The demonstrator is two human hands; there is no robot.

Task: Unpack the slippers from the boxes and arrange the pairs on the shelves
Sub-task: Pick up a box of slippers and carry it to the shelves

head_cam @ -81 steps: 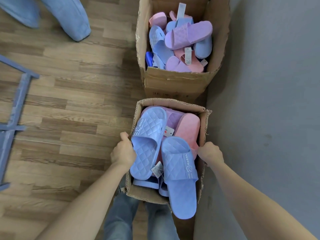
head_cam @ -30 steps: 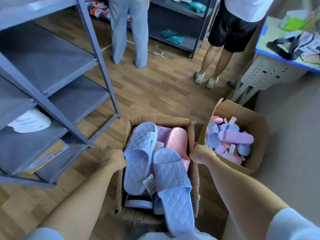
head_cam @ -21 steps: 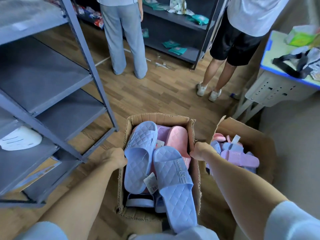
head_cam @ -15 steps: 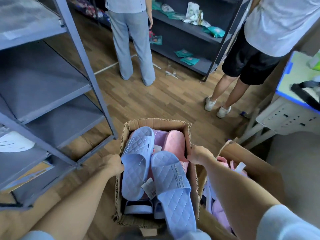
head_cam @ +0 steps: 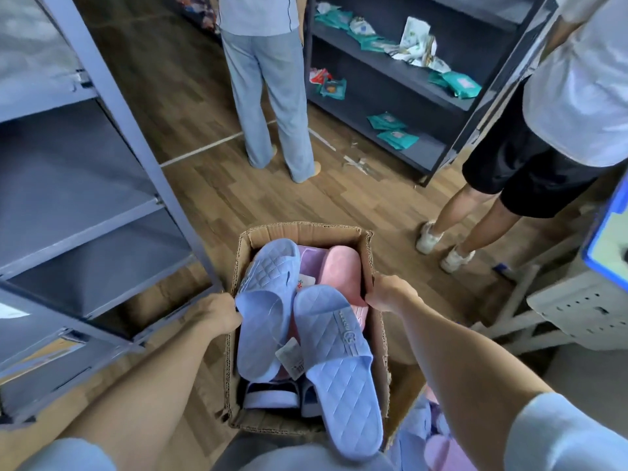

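Storeroom: wood-plank floor, metal racks on two sides.

**Progress** (barely started, by my reading)
- Between the two sets of fingers: one cardboard box, open-topped and heaped.
- Uppermost in it: two quilted blue slippers. One touches the left fingers and the other juts over the near rim toward the wearer. A paper tag sits between them.
- Beyond the fingertips, toward the far wall of the box: a pink slipper and a lilac slipper. Darker ones lie underneath, partly hidden.
- Outward of the left fingers: a grey shelf unit, with no slippers on the boards in view.
- Back from the right fingers, beside the forearm: a second box, also holding slippers.
- Left to do: nearly all of it — lift out, pair up, set on the shelves.

**Hands**
- Left hand: clamped on the left rim of the box, fingers curled over the edge and down inside, tips hidden against a slipper.
- Right hand: clamped on the right rim, fingers hooked together over the cardboard, tips out of sight.
- Both forearms reach forward and down, roughly parallel. This looks like a two-handed carry or shift of the box — a judgement only.

**Well beyond the fingers**
- A dark rack with teal packets.
- A person in grey trousers and a person in black shorts.
- A desk.
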